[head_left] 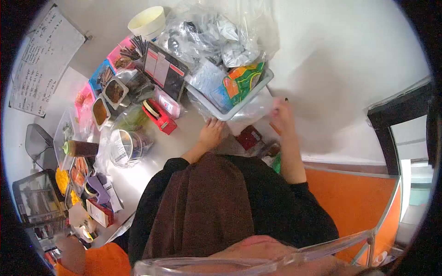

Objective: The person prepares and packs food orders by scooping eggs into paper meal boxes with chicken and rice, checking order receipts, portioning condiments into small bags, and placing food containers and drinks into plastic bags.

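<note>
Clear plastic (pixel 252 112) was seen just beside the grey basket (pixel 247 98), in which a green-and-orange packet (pixel 242 82) was held. The right hand (pixel 282 116) was placed at the plastic, the left hand (pixel 212 132) near the basket's corner; neither grip could be told clearly.

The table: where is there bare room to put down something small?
Bare table shows between the red tape dispenser, the clear round container and the left hand. It is crowded around the grey basket and at the brown-filled trays.
</note>
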`<state>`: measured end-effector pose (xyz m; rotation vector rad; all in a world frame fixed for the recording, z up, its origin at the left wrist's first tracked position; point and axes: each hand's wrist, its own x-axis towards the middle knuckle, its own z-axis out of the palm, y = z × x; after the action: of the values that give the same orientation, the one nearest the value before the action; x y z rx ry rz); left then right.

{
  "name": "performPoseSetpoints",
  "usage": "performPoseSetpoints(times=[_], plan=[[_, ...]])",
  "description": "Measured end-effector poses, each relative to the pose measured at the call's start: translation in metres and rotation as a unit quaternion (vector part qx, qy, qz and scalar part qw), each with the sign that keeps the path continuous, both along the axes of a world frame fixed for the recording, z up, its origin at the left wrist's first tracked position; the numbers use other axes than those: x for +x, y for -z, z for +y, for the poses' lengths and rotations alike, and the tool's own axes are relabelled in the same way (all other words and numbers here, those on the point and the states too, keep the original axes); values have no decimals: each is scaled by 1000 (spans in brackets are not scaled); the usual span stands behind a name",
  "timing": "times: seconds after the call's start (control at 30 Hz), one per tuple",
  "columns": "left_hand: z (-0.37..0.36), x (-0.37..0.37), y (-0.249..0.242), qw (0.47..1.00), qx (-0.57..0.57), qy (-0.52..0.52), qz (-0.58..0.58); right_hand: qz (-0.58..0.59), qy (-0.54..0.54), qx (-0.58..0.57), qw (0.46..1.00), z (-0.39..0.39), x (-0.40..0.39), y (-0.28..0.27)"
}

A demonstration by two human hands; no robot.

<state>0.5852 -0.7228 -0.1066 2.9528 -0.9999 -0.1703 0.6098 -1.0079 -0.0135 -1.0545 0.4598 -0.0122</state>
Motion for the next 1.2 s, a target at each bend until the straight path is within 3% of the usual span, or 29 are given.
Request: performPoseSetpoints(times=[0.03,0.1,0.17,0.2,0.27,0.33,0.37,0.4,0.47,0.5,0.6,0.63,0.73,0.83,0.87,0.93,0.97,1.07,1.17,1.2], plan=[[0,0,-4,1000,6,4,0,-39,52,91,994,-6,-12,-46],[-1,-2,-16,1000,15,7,14,-125,100,-23,987,-22,-23,-109],[-4,1,-28,999,23,7,37,-109,114,-295,942,-33,-36,-142],[-1,5,-21,994,-42,11,103,-169,92,-425,884,-30,-41,-145],[11,15,-4,959,-169,24,226,-279,49,-649,706,-10,-47,-147],[19,4,-84,902,-311,-3,301,-420,-15,-577,700,37,-50,-137],[24,-7,-131,863,-380,-19,333,-416,-93,-551,717,58,-53,-139],[28,-15,-158,829,-465,-41,307,-411,-175,-520,728,79,-55,-141],[33,-32,-197,739,-624,-88,238,-448,-228,-466,728,118,-51,-127],[31,-44,-210,673,-696,-130,212,-442,-250,-389,768,138,-50,-116],[46,-65,-209,690,-666,-246,142,-397,-337,-188,833,188,-52,-97],[52,-75,-206,626,-693,-332,133,-379,-368,-151,836,201,-51,-96],[76,-101,-195,598,-676,-429,-33,-317,-468,-81,821,237,-51,-76],[107,-133,-204,685,-504,-443,-284,-216,-566,-41,794,270,-57,-77],[117,-143,-199,692,-485,-433,-315,-177,-596,-33,783,283,-61,-84],[132,-164,-186,709,-440,-411,-368,-117,-691,-54,711,307,-67,-102],[133,-173,-192,688,-450,-440,-361,-88,-731,-67,673,318,-70,-107],[145,-200,-218,637,-444,-575,-260,-200,-737,-178,621,353,-77,-69],[167,-231,-221,648,-479,-586,-77,-187,-750,-108,625,382,-99,-59],[174,-238,-220,618,-515,-590,-62,-206,-754,-109,614,391,-104,-63]])
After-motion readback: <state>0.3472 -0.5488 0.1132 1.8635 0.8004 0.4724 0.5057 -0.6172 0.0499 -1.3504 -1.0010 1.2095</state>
